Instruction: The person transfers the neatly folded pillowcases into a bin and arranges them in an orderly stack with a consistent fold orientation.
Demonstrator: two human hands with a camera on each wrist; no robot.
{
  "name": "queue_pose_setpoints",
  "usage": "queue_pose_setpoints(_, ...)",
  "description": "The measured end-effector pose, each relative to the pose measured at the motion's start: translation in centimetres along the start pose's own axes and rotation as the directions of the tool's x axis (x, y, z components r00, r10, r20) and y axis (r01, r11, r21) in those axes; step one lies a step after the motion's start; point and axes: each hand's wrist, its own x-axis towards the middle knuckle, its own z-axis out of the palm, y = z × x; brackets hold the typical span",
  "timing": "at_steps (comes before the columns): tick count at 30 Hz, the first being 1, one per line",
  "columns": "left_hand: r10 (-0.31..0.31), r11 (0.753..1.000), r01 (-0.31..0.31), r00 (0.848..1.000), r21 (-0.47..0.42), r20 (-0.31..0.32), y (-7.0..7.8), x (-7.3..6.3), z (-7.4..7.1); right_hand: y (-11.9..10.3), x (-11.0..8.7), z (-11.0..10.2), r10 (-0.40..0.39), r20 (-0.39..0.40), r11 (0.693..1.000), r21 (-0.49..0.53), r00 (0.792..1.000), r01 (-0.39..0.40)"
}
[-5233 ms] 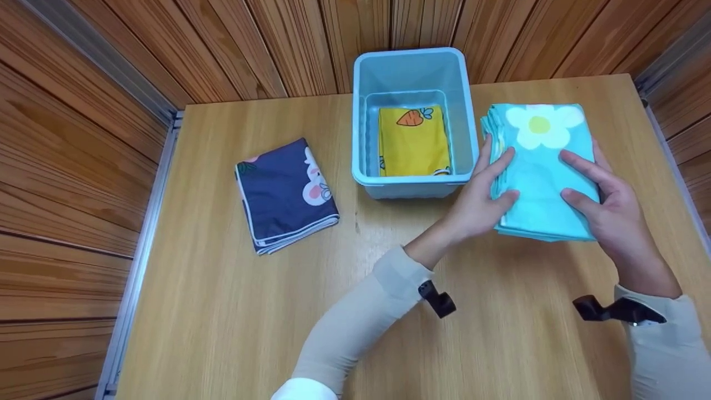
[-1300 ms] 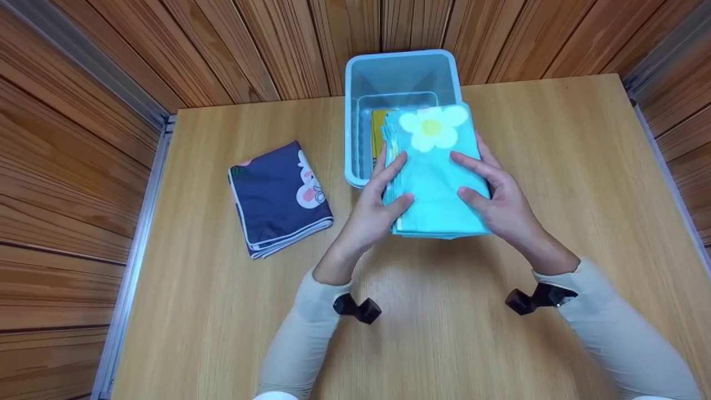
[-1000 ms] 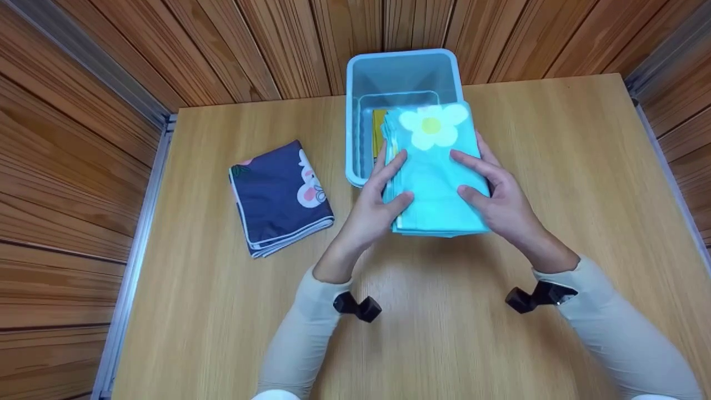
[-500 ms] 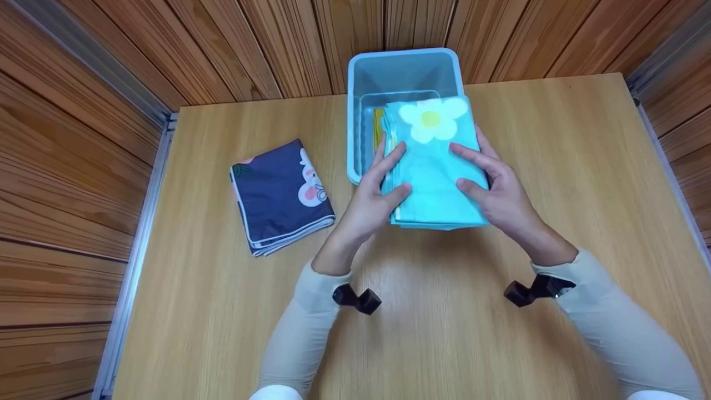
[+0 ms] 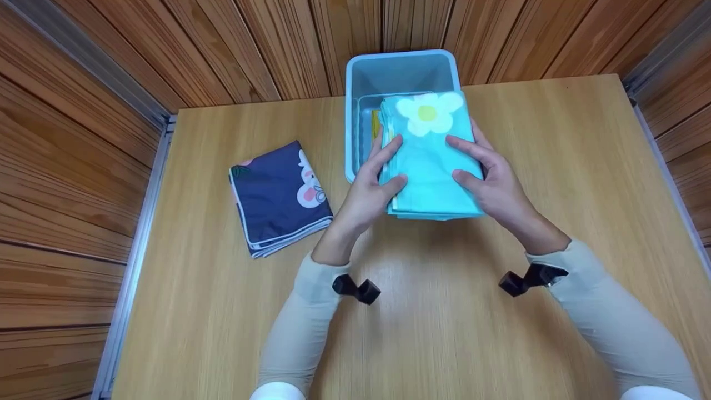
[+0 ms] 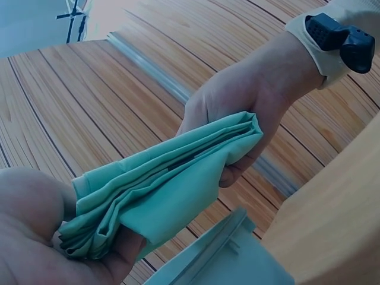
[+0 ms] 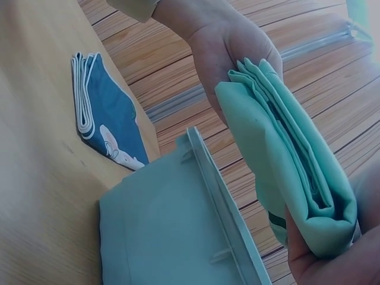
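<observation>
A folded turquoise cloth [image 5: 436, 166] with a white flower is held between both hands, its layers stacked thick. The left hand [image 5: 367, 194] grips its left edge, thumb on top and other fingers partly beneath. On the opposite edge, the right hand [image 5: 500, 191] holds it the same way. Below the cloth stands a light blue plastic bin [image 5: 402, 69]; both wrist views show the cloth raised above the bin's rim [image 7: 217, 196]. Inside the bin, only a strip of a yellow cloth [image 5: 375, 122] shows, the rest hidden by the turquoise one.
To the left of the bin, a folded navy cloth [image 5: 278, 194] with a white rabbit print and white edging lies on the wooden table [image 5: 222, 322]. Wood-panelled walls [image 5: 311, 44] stand behind the bin and at both sides. Each wrist wears a small black camera [image 5: 358, 289].
Over five seconds, both hands have carried the turquoise cloth leftward from beside the bin to above it, covering most of the yellow cloth. During the last second it has shifted slightly toward the back.
</observation>
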Motion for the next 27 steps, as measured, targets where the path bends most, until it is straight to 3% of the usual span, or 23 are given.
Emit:
queue_pose_setpoints(15,0.010,0.999,-0.009,1.000,0.046,-0.029,0.0,1.3,-0.6,-0.1,1.4,-0.1,0.012,-0.004,1.000,-0.003,1.000,-0.012)
queue_pose_setpoints(27,0.013,1.000,-0.013,0.998,0.011,-0.067,-0.1,2.5,-1.0,-0.2,2.7,0.0,0.034,-0.025,0.999,-0.005,0.999,-0.034)
